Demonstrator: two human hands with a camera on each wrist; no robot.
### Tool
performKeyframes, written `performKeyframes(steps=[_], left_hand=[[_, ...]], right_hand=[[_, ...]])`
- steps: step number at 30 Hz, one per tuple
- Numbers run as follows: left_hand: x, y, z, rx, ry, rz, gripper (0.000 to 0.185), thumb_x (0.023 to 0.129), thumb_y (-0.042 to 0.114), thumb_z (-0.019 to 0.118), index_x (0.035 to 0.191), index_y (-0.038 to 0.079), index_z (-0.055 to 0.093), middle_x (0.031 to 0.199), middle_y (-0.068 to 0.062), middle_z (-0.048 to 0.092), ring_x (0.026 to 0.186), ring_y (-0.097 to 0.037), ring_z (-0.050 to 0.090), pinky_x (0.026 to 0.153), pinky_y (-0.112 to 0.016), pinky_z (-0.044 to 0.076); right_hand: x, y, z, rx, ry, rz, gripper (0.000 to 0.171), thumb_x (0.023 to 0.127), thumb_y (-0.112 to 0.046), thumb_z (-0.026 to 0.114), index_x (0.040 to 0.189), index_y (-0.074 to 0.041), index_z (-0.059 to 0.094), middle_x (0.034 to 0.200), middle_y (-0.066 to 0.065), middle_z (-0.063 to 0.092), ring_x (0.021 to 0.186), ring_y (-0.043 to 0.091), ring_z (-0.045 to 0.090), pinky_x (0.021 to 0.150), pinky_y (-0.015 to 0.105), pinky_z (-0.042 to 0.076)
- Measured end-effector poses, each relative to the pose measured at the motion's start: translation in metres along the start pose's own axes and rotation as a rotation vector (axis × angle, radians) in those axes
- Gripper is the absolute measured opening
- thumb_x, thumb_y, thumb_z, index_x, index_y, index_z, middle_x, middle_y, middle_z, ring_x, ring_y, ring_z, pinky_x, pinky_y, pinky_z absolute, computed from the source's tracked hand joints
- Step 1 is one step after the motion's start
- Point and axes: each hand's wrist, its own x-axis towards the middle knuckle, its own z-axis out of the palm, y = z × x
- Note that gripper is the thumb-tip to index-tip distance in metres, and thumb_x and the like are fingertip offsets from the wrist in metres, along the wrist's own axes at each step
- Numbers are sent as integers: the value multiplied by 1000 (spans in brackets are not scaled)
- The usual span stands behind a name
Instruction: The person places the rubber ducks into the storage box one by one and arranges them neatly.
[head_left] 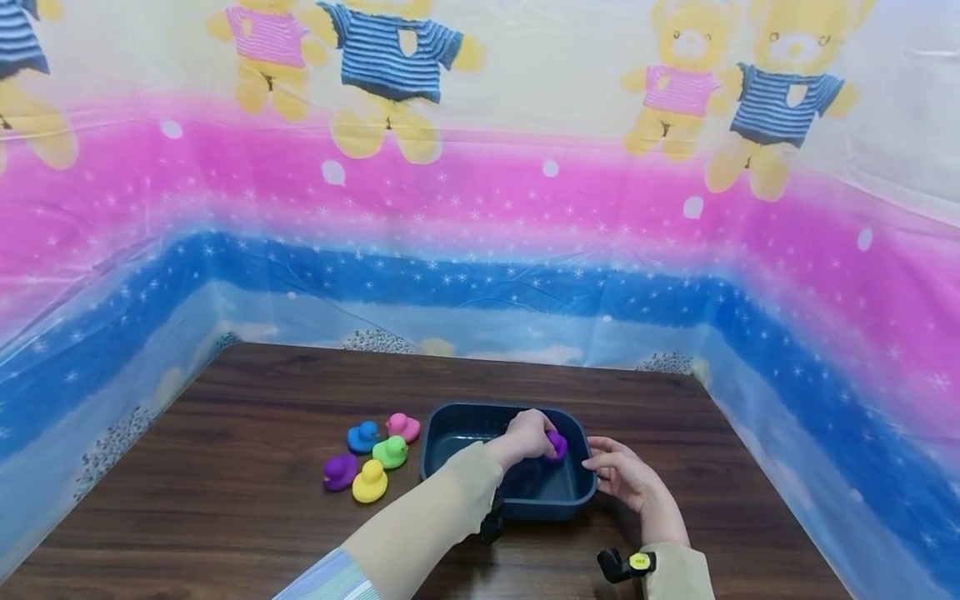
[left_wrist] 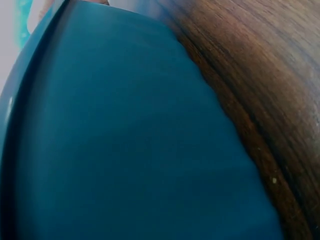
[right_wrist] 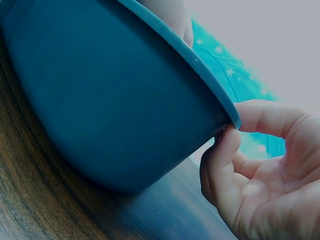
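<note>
A dark blue-grey plastic basin [head_left: 468, 417] stands on the table. Reaching over its near side, my left hand [head_left: 527, 437] holds a purple rubber duck [head_left: 557, 445] inside it, by the right end; the fingers hide part of the duck. At the right end, my right hand [head_left: 630, 477] pinches the basin's rim. The right wrist view shows this right hand [right_wrist: 270, 165] with a digit on top of the rim and curled fingers under it. The left wrist view is mostly filled by the outer wall of the basin [left_wrist: 140, 130].
Left of the basin sits a group of rubber ducks: blue [head_left: 364, 437], pink [head_left: 403, 427], green [head_left: 391, 452], purple [head_left: 341, 472] and yellow [head_left: 371, 482]. A bear-printed curtain [head_left: 480, 200] surrounds the back and sides of the dark wooden table [head_left: 247, 417].
</note>
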Motion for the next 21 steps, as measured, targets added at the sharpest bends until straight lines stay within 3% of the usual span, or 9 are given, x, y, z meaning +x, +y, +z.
performKeyframes(steps=[10,16,21], left_hand=[[1,-2,2,126,-26,-25,17,82,12,78,97,6,74,88,-4,69,74,-17,56,73,-32,54],[-1,-4,0,127,-32,-13,35,82,11,76,116,4,68,113,-10,68,88,-20,59,87,-37,54],[-7,-4,-14,111,-76,35,45,83,16,77,125,4,63,124,-12,65,98,-23,60,92,-40,53]], right_hand=[[1,1,2,-7,5,-4,49,92,-7,59,136,-1,37,102,-4,66,81,7,67,78,25,56],[1,1,3,-3,-8,-1,46,93,-6,57,135,-1,37,103,-4,66,83,6,66,77,25,56],[-1,-1,1,-5,1,0,46,93,-6,57,135,-2,37,105,-4,66,85,7,66,78,26,55]])
